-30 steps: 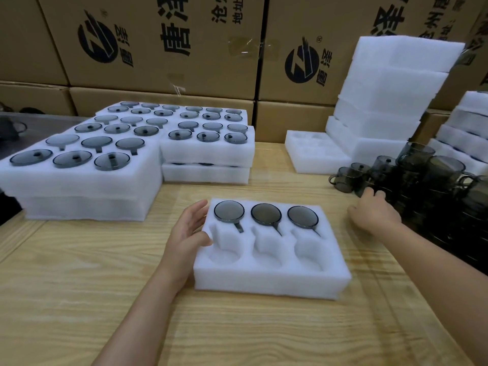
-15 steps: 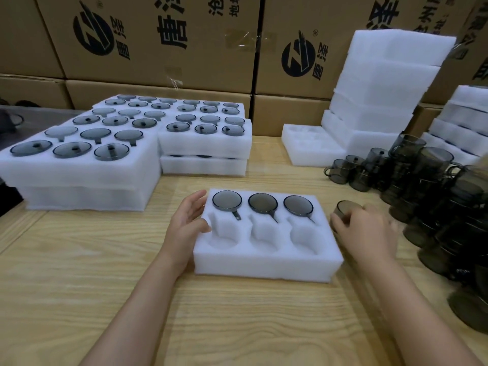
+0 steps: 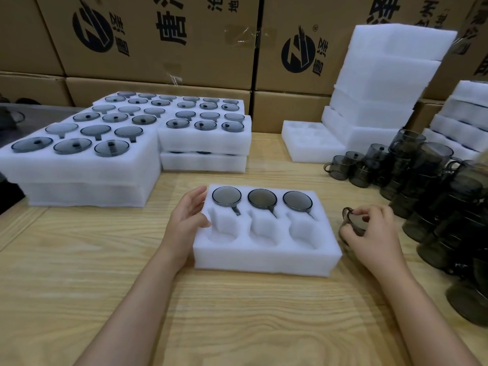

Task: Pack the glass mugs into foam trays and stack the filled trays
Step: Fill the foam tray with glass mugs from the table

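A white foam tray [image 3: 266, 256] lies on the wooden table in front of me. Its far row holds three smoky glass mugs [image 3: 262, 198]; the three near pockets are bare foam. My left hand [image 3: 188, 220] rests against the tray's left edge, thumb on top. Just right of the tray, my right hand [image 3: 369, 233] grips a small smoky glass mug [image 3: 352, 220] with curled fingers. Loose mugs, single and stacked [image 3: 422, 180], crowd the table's right side.
Filled foam trays [image 3: 79, 165] are stacked at the left and middle back [image 3: 204, 140]. One unfilled tray [image 3: 309, 147] and a tall pile of foam [image 3: 383, 83] stand at the back right, more foam [image 3: 464, 122] at the far right. Cardboard boxes [image 3: 163, 38] wall the rear.
My right hand reached to the loose mugs at the right, took one, and brought it back beside the tray's right edge. The left hand stayed on the tray.
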`<state>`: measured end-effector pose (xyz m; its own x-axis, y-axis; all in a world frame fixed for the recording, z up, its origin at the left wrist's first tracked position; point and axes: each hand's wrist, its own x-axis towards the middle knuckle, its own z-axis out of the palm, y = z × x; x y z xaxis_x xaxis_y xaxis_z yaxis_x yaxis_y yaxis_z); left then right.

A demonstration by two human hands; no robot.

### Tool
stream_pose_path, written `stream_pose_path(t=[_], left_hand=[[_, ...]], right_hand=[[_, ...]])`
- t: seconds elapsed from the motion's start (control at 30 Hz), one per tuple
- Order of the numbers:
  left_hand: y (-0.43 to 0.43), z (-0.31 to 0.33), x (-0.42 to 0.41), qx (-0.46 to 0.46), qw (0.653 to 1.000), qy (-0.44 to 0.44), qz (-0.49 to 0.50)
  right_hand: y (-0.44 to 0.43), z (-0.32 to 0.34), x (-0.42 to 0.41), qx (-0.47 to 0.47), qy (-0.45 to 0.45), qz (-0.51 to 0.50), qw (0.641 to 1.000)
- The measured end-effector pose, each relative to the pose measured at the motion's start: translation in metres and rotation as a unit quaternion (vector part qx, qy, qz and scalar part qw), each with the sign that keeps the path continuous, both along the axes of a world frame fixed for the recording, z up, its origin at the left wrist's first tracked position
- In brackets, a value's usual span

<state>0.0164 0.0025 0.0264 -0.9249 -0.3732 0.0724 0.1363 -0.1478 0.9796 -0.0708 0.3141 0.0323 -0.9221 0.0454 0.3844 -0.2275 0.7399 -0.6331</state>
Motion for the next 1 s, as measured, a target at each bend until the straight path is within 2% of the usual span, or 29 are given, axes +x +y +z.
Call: stream_pose_path(t=[0.23, 0.33, 0.4, 0.47, 0.57, 0.7, 0.87, 1.0], left_hand=[[-0.001, -0.002, -0.002, 0.008, 1.0, 0.007, 0.0], [-0.001, -0.002, -0.003, 0.01, 1.0, 0.008, -0.002], [-0.001, -0.003, -0.002, 0.009, 1.0, 0.011, -0.001], [0.0, -0.002, -0.002, 0.004, 1.0, 0.016, -0.002], [0.002, 0.0, -0.002, 0.003, 1.0, 0.025, -0.005], [0.003, 0.0, -0.001, 0.0, 1.0, 0.03, -0.005], [0.004, 0.001, 0.0, -0.008, 0.999, 0.032, -0.003], [0.005, 0.001, 0.001, -0.014, 1.0, 0.026, -0.002]], right_hand=[[-0.005, -0.002, 0.003, 0.011, 0.009, -0.001, 1.0], [-0.006, 0.005, 0.007, 0.002, 0.072, -0.011, 0.997], [-0.011, 0.018, 0.015, -0.051, 0.136, -0.004, 0.989], [-0.019, 0.03, 0.026, -0.114, 0.182, 0.044, 0.976], [-0.037, 0.039, 0.043, -0.158, 0.176, 0.137, 0.962], [-0.054, 0.033, 0.053, -0.087, 0.144, 0.205, 0.964], [-0.057, 0.031, 0.051, -0.052, 0.122, 0.193, 0.972], [-0.065, 0.03, 0.052, 0.012, 0.104, 0.182, 0.978]])
